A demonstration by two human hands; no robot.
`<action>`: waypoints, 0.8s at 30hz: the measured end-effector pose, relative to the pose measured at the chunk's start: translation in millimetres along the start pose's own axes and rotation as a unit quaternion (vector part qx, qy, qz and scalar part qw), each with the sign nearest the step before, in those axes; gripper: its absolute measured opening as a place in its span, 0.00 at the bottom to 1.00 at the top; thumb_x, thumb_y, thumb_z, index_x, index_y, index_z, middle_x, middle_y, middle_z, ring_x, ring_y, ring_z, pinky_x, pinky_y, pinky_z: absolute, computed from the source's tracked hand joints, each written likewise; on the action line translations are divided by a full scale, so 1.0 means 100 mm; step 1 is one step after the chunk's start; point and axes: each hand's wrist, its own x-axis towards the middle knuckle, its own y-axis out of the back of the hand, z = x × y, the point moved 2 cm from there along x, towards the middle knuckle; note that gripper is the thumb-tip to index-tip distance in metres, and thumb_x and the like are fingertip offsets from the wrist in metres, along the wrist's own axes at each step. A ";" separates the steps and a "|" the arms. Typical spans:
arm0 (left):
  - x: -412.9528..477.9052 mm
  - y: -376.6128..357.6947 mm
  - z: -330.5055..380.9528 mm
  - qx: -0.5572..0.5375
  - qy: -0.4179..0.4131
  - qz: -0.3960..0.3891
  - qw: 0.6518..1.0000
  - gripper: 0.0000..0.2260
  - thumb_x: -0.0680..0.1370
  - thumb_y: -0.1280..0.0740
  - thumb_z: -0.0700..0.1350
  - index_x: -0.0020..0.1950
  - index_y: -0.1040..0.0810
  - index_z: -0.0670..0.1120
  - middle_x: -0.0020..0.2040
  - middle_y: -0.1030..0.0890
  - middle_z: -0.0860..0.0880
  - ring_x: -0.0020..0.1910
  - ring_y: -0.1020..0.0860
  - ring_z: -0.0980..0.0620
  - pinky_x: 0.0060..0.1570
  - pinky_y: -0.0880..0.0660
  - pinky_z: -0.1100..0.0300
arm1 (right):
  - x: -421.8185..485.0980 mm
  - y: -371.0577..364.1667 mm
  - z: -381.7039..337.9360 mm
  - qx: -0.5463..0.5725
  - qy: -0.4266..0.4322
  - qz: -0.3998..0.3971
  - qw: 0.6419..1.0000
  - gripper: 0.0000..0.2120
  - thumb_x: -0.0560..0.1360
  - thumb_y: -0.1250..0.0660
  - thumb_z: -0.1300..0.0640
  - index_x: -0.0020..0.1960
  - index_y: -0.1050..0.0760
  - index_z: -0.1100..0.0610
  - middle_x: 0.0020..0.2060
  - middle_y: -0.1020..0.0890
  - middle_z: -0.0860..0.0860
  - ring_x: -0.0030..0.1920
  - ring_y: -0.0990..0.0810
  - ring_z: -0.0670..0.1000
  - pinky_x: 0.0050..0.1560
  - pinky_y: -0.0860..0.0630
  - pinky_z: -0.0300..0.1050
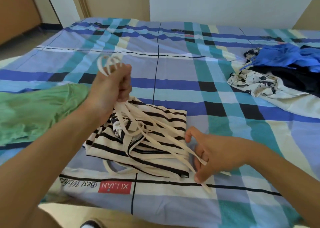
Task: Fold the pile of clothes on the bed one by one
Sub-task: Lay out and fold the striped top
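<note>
left hand (110, 87) clenched round the bunched straps (123, 106), above the folded striped top (162, 117) on the bed (173, 75). the straps slant down-right to the right hand (213, 156), nearer their ends, its fingers (199, 175) loose, gripping nothing.

Striped garment (152, 122) between left fingers (124, 87) and right fingers (200, 154): cream, black stripes. Ties (102, 69) out of left fingers: plain cream. Green garment (34, 110) left of left fingers: pale, unpatterned. Bed sheet (173, 68) under both: plaid of periwinkle, teal, royal blue, cream; black squares, thin black lines. Label (114, 188) nearer than left fingers: red, white letters. Beyond right fingers, far right: bright blue garment (284, 56), black garment (294, 78), white garment (256, 82) with navy print.
</note>
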 end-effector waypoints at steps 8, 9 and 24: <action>-0.35 -0.23 -0.47 0.624 0.002 -0.349 0.699 0.32 0.77 0.40 0.68 0.78 0.42 0.57 0.75 0.35 0.52 0.75 0.38 0.48 0.74 0.42 0.44 | -0.03 -0.09 -0.02 0.010 0.005 -0.083 0.997 0.04 0.79 0.33 0.57 0.47 0.24 0.56 0.31 0.17 0.46 0.27 0.24 0.42 0.35 0.27 0.32; -0.39 -0.24 -0.51 0.650 -0.009 -0.359 0.670 0.35 0.77 0.42 0.69 0.80 0.46 0.56 0.78 0.41 0.52 0.78 0.46 0.48 0.76 0.49 0.42 | -0.03 -0.07 -0.01 -0.004 0.011 -0.077 0.997 0.05 0.79 0.33 0.57 0.44 0.24 0.53 0.28 0.20 0.41 0.27 0.25 0.41 0.36 0.29 0.32; -0.22 0.20 -0.21 0.464 0.049 -0.344 0.815 0.37 0.70 0.31 0.59 0.78 0.40 0.60 0.71 0.29 0.61 0.70 0.30 0.59 0.71 0.33 0.56 | 0.22 0.24 -0.59 0.164 0.219 0.260 0.926 0.17 0.83 0.37 0.55 0.71 0.28 0.50 0.65 0.22 0.43 0.65 0.24 0.45 0.67 0.27 0.51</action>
